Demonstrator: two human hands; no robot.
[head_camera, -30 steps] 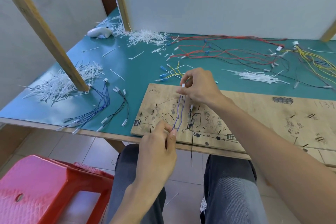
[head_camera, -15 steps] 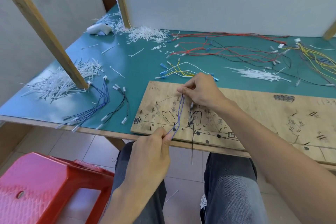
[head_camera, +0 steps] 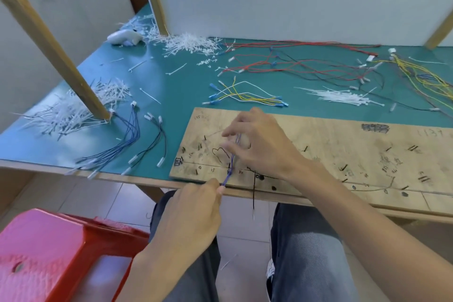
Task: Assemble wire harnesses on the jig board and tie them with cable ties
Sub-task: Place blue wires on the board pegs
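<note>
We sit at a teal bench [head_camera: 176,91] with the wooden jig board [head_camera: 355,154] lying along its near edge, from the middle out to 3 o'clock. A red plastic stool [head_camera: 44,252] stands on the floor at 8 o'clock. Red and black wires [head_camera: 294,66] sprawl across the bench at 12 to 1 o'clock of the board, and yellow wires [head_camera: 421,76] trail off at 2 o'clock. White cable ties [head_camera: 73,110] lie heaped round a slanted wooden post [head_camera: 61,64] at 9 o'clock. A tidier bundle of ties [head_camera: 343,98] rests just beyond the board's far edge. Blue wires [head_camera: 122,144] with white connectors curve over the bench at 9 o'clock of the board. Our right hand [head_camera: 259,147] hovers over the board's left end; it is blurred, but thumb and forefinger seem to pinch the upper end of a blue-violet wire [head_camera: 231,162]. Our left hand [head_camera: 193,211], at 6 o'clock of that spot, pinches the wire's lower end just off the near edge, so it runs taut across the board. A thin black wire [head_camera: 254,193] hangs over the edge just beside it.
</note>
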